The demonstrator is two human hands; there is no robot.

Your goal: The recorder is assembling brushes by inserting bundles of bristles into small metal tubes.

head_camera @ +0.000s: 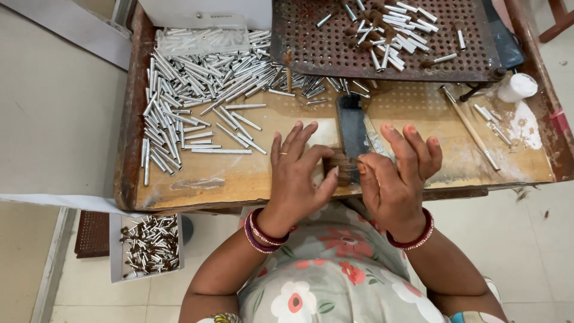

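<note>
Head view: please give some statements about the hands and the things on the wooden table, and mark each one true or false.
1. Both hands, left hand and right hand, meet at a brown tuft of bristles. True.
2. The silver tubes lie right of the hands. False: they lie on the left.
3. The perforated tray is bare. False: tubes lie on it.
4. A white box with pieces stands on the floor. True.

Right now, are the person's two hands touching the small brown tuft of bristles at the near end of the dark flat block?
Touching. The head view shows the left hand and right hand pinching the brown tuft between thumbs and fingertips, no gap visible.
</note>
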